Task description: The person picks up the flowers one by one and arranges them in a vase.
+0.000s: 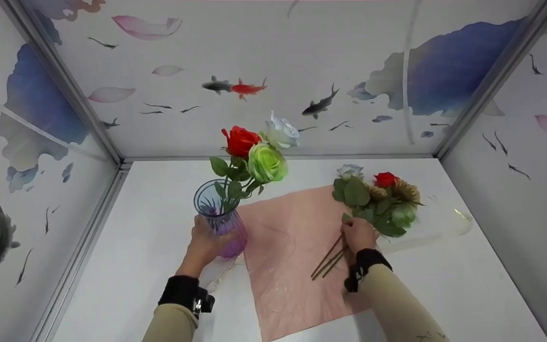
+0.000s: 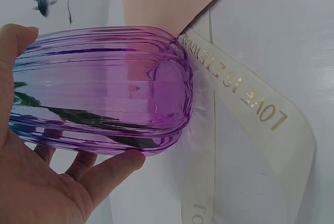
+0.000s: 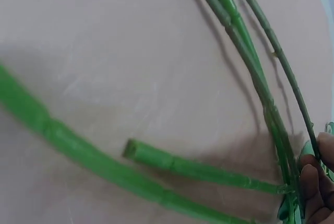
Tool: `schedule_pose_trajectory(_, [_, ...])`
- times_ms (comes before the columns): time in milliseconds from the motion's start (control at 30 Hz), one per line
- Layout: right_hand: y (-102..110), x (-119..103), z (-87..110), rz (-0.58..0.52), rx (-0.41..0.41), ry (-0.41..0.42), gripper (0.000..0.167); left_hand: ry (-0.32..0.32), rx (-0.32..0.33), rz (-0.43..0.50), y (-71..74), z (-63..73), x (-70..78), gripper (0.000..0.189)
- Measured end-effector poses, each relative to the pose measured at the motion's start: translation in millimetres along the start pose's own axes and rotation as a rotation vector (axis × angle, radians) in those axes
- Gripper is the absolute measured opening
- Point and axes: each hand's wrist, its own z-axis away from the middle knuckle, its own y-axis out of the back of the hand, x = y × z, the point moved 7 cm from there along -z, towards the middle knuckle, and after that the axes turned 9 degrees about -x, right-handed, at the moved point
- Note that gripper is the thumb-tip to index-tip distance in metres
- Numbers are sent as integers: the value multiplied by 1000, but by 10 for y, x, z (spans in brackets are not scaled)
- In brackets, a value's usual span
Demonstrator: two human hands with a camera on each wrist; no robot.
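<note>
My left hand (image 1: 207, 242) grips a ribbed glass vase (image 1: 240, 232), blue at the rim and purple below. It leans a little, and in the left wrist view the thumb and fingers wrap its sides. A red rose (image 1: 241, 141), a green rose (image 1: 267, 162) and a pale blue rose (image 1: 281, 132) stand in it, leafy stems inside the glass. My right hand (image 1: 360, 233) holds a bunch of flower stems (image 3: 269, 98) over the pink paper. Beyond that hand lie the bunch's heads: a red rose (image 1: 386, 179), a green rose (image 1: 402, 216), a pale rose (image 1: 349, 171) and brownish blooms (image 1: 405, 191).
The pink wrapping paper (image 1: 292, 247) lies across the middle of the white table (image 1: 112, 266). A cream ribbon with gold lettering (image 2: 261, 104) lies by the vase's base. Another ribbon (image 1: 463, 219) curls at the right. Printed panels (image 1: 254, 47) enclose the back and sides.
</note>
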Motion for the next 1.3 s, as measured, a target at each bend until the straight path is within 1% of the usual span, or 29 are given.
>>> schedule_pose_trajectory(167, [61, 44, 26, -104, 61, -14, 19, -24, 8, -2, -6, 0, 19, 112])
schedule_pose_trajectory(400, [133, 48, 38, -338, 99, -34, 24, -22, -6, -12, -1, -7, 1, 113])
schedule_pose_trajectory(500, [180, 14, 45, -397, 126, -24, 25, -34, -7, -24, 1, -8, 5, 113])
schedule_pose_trajectory(567, [195, -13, 49, -445, 123, -23, 26, -40, -7, -30, -3, -6, 11, 113])
schedule_pose_trajectory(633, [198, -40, 56, -508, 103, -15, 29, -60, 4, -28, -1, -4, 16, 111])
schedule_pose_trajectory(800, [200, -63, 85, -701, 55, -6, 40, -79, 21, -14, -3, -4, 26, 106])
schedule_pose_trajectory(933, [211, -100, 98, -786, 28, -16, 50, -52, 14, 0, 2, -9, 13, 107])
schedule_pose_trajectory(1067, [261, -225, 163, -865, -11, -18, 56, -44, 13, 5, 3, -10, 9, 108])
schedule_pose_trajectory(1167, [307, -338, 231, -930, -29, -18, 54, -47, 16, -1, 1, -9, 14, 107])
schedule_pose_trajectory(1233, [332, -395, 260, -961, -27, -9, 51, -50, 18, -2, -2, -7, 15, 108])
schedule_pose_trajectory(1300, [342, -419, 260, -970, -12, 6, 45, -47, 16, 3, -3, -8, 14, 108])
